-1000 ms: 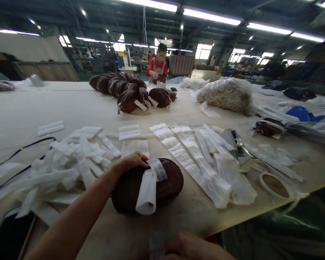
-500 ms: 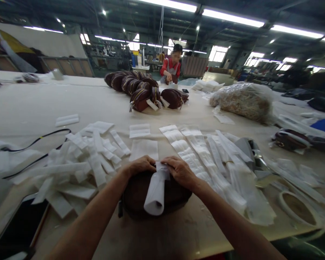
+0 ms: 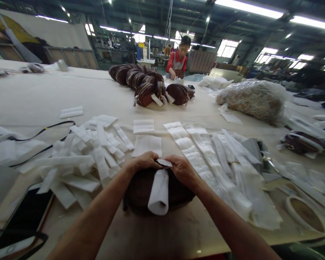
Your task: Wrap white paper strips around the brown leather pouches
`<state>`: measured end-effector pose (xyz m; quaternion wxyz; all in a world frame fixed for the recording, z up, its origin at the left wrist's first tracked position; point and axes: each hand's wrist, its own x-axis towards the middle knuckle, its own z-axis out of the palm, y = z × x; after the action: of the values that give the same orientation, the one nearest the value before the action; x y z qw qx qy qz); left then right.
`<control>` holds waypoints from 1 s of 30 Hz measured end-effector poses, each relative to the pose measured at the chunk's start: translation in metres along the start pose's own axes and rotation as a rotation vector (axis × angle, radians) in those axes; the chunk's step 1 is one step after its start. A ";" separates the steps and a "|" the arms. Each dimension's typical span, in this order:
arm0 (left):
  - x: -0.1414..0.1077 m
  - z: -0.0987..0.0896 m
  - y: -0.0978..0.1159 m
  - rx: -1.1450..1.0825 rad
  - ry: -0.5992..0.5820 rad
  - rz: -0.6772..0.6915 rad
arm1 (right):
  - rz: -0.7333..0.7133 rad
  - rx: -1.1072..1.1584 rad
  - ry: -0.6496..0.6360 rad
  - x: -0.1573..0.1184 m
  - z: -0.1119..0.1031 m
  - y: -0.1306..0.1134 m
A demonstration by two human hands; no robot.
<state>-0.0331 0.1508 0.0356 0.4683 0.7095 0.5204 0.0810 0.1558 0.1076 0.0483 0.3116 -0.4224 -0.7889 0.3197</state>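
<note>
A dark brown bag (image 3: 139,193) rests on the table in front of me. Over its near face hangs a roll of thin white foam sheet (image 3: 159,195), its open end toward me. At the bag's far top edge, a short white strip (image 3: 164,163) stretches between my hands. My left hand (image 3: 144,162) is closed, thumb and fingers pinching the strip's left end. From the other side my right hand (image 3: 182,169) pinches its right end. The bag's far side and some fingertips are hidden.
Loose white foam pieces (image 3: 89,159) lie left, longer foam strips (image 3: 203,155) right. A phone (image 3: 23,213) is at lower left, a tape roll (image 3: 306,213) at lower right. Finished-looking brown bags (image 3: 144,94) stand farther back, near a co-worker (image 3: 178,61) and a plastic-wrapped bundle (image 3: 251,99).
The white strip, earlier upright above the roll with its face toward me, now lies narrow and nearly level between my fingers. My hands stay at the bag's top edge; the view has shifted slightly.
</note>
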 end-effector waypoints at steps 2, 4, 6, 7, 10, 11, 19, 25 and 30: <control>0.000 0.000 0.003 0.085 0.046 0.004 | -0.010 -0.013 -0.002 -0.001 0.001 0.000; -0.002 0.001 0.006 0.168 0.093 0.003 | -0.013 -0.030 -0.004 -0.002 0.002 0.001; -0.007 0.003 0.009 0.240 0.132 0.000 | -0.012 -0.044 -0.004 -0.002 0.003 0.001; -0.010 0.004 0.011 0.269 0.143 0.002 | -0.011 -0.048 -0.001 -0.002 0.003 0.001; -0.026 0.006 0.015 0.327 0.164 0.027 | -0.005 -0.051 0.001 -0.002 0.004 0.001; -0.033 0.007 0.016 0.342 0.178 0.039 | 0.002 -0.054 0.001 -0.002 0.004 0.002; -0.120 0.029 0.021 0.350 0.379 0.405 | 0.022 -0.045 0.024 -0.002 0.007 0.007; -0.116 0.074 0.032 0.544 0.657 0.701 | 0.005 -0.043 0.046 -0.002 0.007 0.007; -0.113 0.088 0.032 0.694 0.725 0.735 | -0.097 -0.030 0.033 -0.005 0.006 0.008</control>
<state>-0.0094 0.0067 0.0533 -0.0548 0.8804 0.3640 0.2989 0.1574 0.1052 0.0378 0.3331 -0.3934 -0.8080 0.2853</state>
